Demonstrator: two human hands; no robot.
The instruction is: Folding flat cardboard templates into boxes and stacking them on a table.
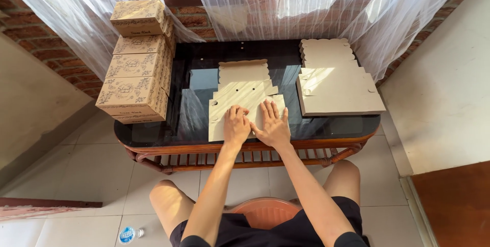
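Observation:
A flat unfolded cardboard box blank (244,89) lies on the dark glass table (199,119) in front of me. My left hand (236,125) presses on its near part with the fingers curled down. My right hand (273,124) lies flat beside it on the same blank, fingers spread. The two hands touch each other. Neither hand grips anything.
A stack of flat box blanks (334,81) sits at the table's right. Several assembled printed brown boxes (137,63) are piled at the left edge. Sheer white curtains (306,2) hang behind. A plastic bottle (129,235) lies on the tiled floor.

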